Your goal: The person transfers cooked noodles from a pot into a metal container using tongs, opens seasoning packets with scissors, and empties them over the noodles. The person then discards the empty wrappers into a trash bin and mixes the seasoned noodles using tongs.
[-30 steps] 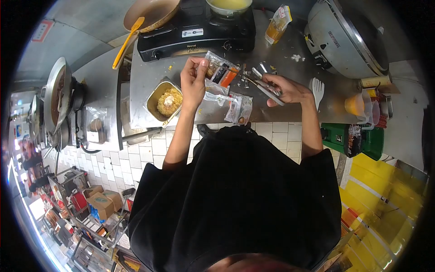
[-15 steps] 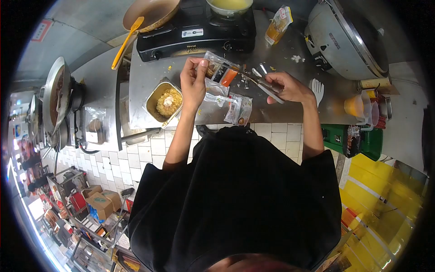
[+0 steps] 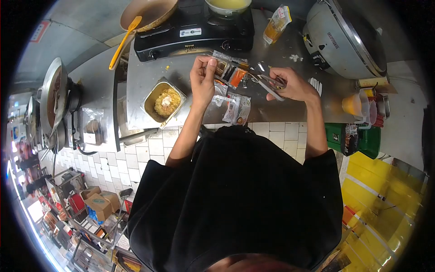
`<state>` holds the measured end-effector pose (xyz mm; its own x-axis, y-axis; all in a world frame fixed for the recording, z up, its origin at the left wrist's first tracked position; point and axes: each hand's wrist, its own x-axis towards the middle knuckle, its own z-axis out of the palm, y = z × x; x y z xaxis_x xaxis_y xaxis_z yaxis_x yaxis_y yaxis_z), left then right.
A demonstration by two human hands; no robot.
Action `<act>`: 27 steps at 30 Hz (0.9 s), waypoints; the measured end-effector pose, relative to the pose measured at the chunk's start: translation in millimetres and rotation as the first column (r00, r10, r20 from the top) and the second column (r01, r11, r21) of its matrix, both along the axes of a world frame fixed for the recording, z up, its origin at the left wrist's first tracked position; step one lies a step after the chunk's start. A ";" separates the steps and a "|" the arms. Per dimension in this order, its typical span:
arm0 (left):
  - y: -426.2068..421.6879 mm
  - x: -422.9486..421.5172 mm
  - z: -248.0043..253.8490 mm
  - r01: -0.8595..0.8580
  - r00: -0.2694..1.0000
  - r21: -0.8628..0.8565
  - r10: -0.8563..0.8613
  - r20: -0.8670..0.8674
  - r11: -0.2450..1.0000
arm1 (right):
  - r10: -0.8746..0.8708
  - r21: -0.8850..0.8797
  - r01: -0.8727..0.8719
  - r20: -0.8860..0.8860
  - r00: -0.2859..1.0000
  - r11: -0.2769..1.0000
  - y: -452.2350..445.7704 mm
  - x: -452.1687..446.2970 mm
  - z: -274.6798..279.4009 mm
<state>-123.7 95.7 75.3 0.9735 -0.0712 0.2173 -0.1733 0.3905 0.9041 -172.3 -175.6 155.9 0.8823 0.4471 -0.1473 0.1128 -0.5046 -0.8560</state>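
Observation:
My left hand (image 3: 204,81) is closed, pinching a clear seasoning packet (image 3: 237,78) with orange and dark sections above the counter. Scissors (image 3: 271,86) are gripped in my right hand (image 3: 293,86), with fingers around the handles. The blades point left at the packet's right end; whether they touch it I cannot tell. Below the packet, torn plastic wrappers (image 3: 237,109) lie at the counter's front edge. To the left of my left hand stands a metal container (image 3: 146,105) holding crumbly yellow food (image 3: 164,108) topped with white powder (image 3: 166,99).
Behind my hands sits a black gas stove (image 3: 195,43) with a pan (image 3: 156,18), an orange spatula (image 3: 127,40) and a pot (image 3: 228,11). A yellow pouch (image 3: 277,25), large cooker (image 3: 344,45), white slotted turner (image 3: 316,86) and plastic cups (image 3: 355,105) are to the right.
My left hand has moved a little to the right with the packet, bringing it closer to the scissors. The scissors' handles look more spread. The container stays in place.

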 end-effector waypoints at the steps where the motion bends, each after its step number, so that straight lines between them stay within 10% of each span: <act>1: -1.9 1.0 -0.3 0.003 1.000 -0.022 -0.003 0.002 1.000 | -0.012 -0.039 0.013 0.011 1.000 0.999 -1.1 0.1 1.9; 27: -21.3 -11.6 -12.0 0.101 0.994 -0.010 -0.101 -0.038 0.995 | -0.268 -0.072 0.278 0.123 0.955 0.958 8.1 -20.8 0.0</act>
